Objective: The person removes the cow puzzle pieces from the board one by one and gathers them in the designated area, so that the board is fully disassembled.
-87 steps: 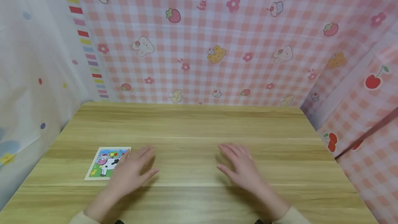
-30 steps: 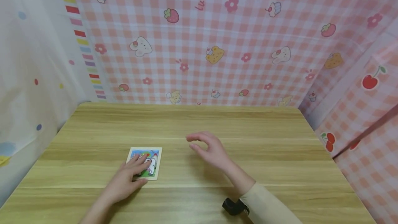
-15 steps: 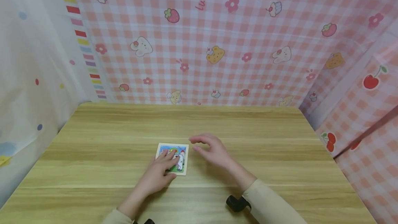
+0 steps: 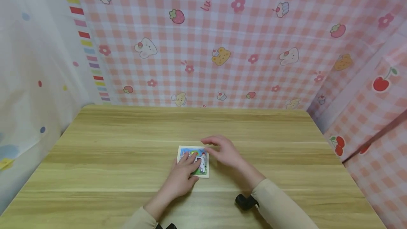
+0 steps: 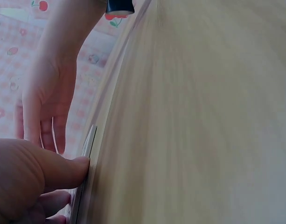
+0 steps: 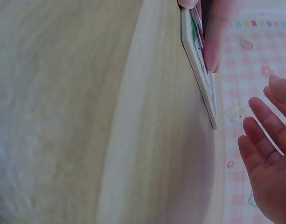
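Note:
A square cow picture puzzle (image 4: 204, 165) with a pale border lies flat on the wooden table near its middle. My left hand (image 4: 180, 176) rests on it with fingers spread, covering its lower left part; the thumb lies by the near edge. In the left wrist view the thumb (image 5: 63, 172) touches the edge of the thin board (image 5: 88, 144). My right hand (image 4: 224, 152) hovers at the puzzle's upper right corner, fingers gently bent and holding nothing. The right wrist view shows this hand (image 6: 273, 163) apart from the board (image 6: 198, 60).
The wood-grain table (image 4: 111, 130) extends on all sides of the puzzle. A pink checked cloth (image 4: 203, 38) hangs behind it, another checked cloth (image 4: 375, 123) at the right, and a white dotted sheet (image 4: 31, 63) at the left. Black wrist cameras (image 4: 245, 202) sit under the sleeves.
My left hand has slid the puzzle rightward from the table's left side to the middle. The right hand moved inward, then slightly right, and is now beside the puzzle.

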A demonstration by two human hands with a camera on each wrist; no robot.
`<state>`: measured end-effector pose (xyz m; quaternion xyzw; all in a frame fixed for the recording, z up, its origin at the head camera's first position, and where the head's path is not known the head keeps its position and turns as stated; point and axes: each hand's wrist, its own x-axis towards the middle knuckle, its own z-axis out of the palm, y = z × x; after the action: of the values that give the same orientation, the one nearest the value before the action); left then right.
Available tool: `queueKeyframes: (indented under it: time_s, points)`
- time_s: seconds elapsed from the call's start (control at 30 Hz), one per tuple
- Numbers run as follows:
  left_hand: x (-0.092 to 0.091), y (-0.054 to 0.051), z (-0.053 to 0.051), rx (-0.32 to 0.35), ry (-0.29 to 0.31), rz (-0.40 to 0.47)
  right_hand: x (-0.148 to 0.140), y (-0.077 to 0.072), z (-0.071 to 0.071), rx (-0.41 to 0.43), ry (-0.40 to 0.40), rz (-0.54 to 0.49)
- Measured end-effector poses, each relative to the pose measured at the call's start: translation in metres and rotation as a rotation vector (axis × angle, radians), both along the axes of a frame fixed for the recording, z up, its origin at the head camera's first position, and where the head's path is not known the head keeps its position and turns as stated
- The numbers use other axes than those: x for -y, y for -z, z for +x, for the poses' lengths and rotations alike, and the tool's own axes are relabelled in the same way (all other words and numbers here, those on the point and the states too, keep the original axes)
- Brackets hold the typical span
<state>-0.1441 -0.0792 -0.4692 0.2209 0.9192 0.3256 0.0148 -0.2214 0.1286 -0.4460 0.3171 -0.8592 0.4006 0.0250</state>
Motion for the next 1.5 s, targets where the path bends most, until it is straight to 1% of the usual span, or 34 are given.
queueKeyframes:
  time_s: [0.07, 0.2, 0.33, 0.5, 0.6, 0.73, 0.83, 0.9, 0.97, 1.03, 1.1, 1.2, 1.33, 1.5]
  points:
    - [-0.005, 0.000, -0.001, -0.012, 0.004, -0.009, -0.002, 0.002, -0.001, 0.002, 0.005, 0.004]
    - [-0.015, -0.002, -0.003, -0.028, 0.012, -0.027, -0.005, 0.004, -0.004, 0.035, 0.016, 0.014]
    - [-0.026, -0.004, -0.004, -0.037, 0.017, -0.040, -0.008, 0.006, -0.007, 0.029, 0.017, 0.003]
    - [-0.037, -0.004, -0.007, -0.049, 0.005, -0.073, -0.010, 0.007, -0.010, 0.031, 0.019, -0.038]
    - [-0.040, -0.003, -0.009, -0.052, -0.005, -0.081, -0.011, 0.008, -0.012, 0.035, 0.028, -0.046]
    - [-0.034, -0.003, -0.013, -0.054, -0.020, -0.042, -0.012, 0.009, -0.013, 0.052, 0.041, -0.058]
    - [-0.023, -0.004, -0.016, -0.053, -0.045, -0.021, -0.013, 0.010, -0.014, 0.065, 0.051, -0.067]
    - [-0.015, -0.004, -0.016, -0.046, -0.059, -0.027, -0.013, 0.011, -0.015, 0.062, 0.051, -0.065]
    - [-0.008, -0.005, -0.016, -0.038, -0.054, -0.045, -0.013, 0.011, -0.017, 0.056, 0.042, -0.059]
    - [-0.001, -0.006, -0.016, -0.033, -0.032, -0.058, -0.012, 0.011, -0.019, 0.056, 0.029, -0.046]
    - [0.003, -0.007, -0.015, -0.023, -0.008, -0.072, -0.011, 0.011, -0.021, 0.068, 0.015, -0.021]
    - [0.007, -0.007, -0.014, -0.024, 0.016, -0.090, -0.008, 0.010, -0.024, 0.091, 0.005, 0.049]
    - [0.007, -0.007, -0.013, -0.026, 0.017, -0.119, -0.003, 0.009, -0.027, 0.099, -0.014, 0.133]
    - [0.006, -0.006, -0.012, -0.026, 0.000, -0.120, 0.003, 0.006, -0.031, 0.078, -0.050, 0.175]
